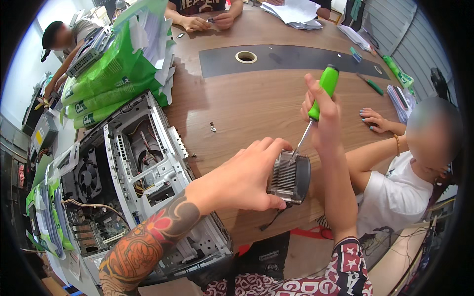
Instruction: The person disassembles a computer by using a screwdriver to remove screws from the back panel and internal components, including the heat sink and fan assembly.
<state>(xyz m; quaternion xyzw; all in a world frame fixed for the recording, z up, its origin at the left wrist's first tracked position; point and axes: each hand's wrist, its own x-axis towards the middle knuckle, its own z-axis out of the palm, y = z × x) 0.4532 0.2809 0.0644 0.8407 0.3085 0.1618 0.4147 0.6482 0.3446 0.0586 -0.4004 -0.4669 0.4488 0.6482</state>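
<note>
My left hand is closed round a CPU cooler, a finned metal heatsink with a dark round fan on its right side. A short dark cable hangs from its lower edge. In my right hand is a screwdriver with a green handle, held tilted with its shaft pointing down. Its tip reaches the upper part of the cooler's fins; whether it sits on a screw is hidden. Beside my left forearm lies an opened computer case, its metal frame, fan and wiring exposed.
Green bags with papers are piled behind the case. Small metal parts lie on the wooden table. A tape roll rests on the dark strip. One person sits at right; another's hands hold a small part across the table.
</note>
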